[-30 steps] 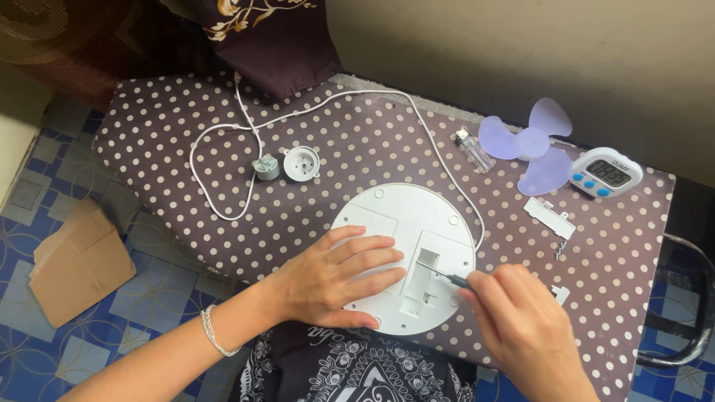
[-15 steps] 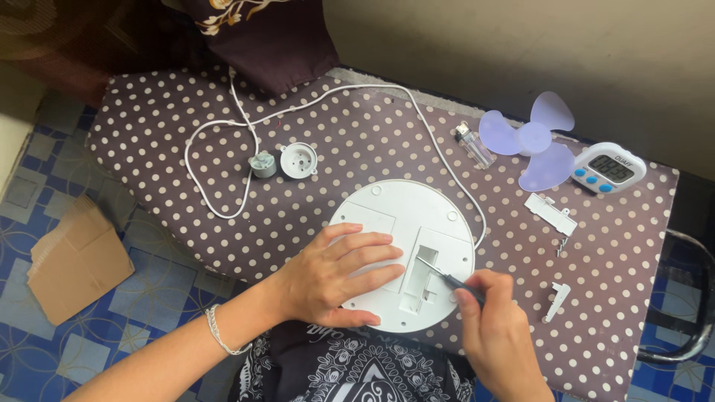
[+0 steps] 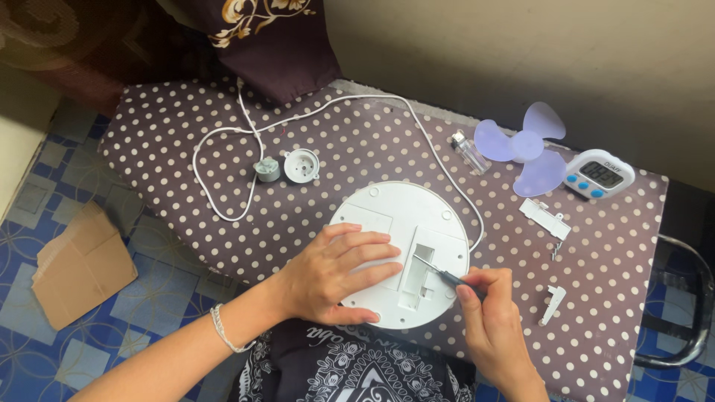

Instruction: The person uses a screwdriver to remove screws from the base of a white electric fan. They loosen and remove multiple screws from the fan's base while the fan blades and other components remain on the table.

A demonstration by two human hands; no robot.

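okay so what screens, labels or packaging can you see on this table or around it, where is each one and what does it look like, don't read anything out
Digital timer: far right edge of the dotted cloth, beside the lilac fan blade; white rounded body, grey screen with dark digits, blue buttons below.
Flattened cardboard piece: on the tiled floor at the left; plain brown, no print visible.
No other screens or labels show; the white round base under the hands is unmarked.

White base [image 3: 387, 216], brown polka-dot cloth [image 3: 357, 141]
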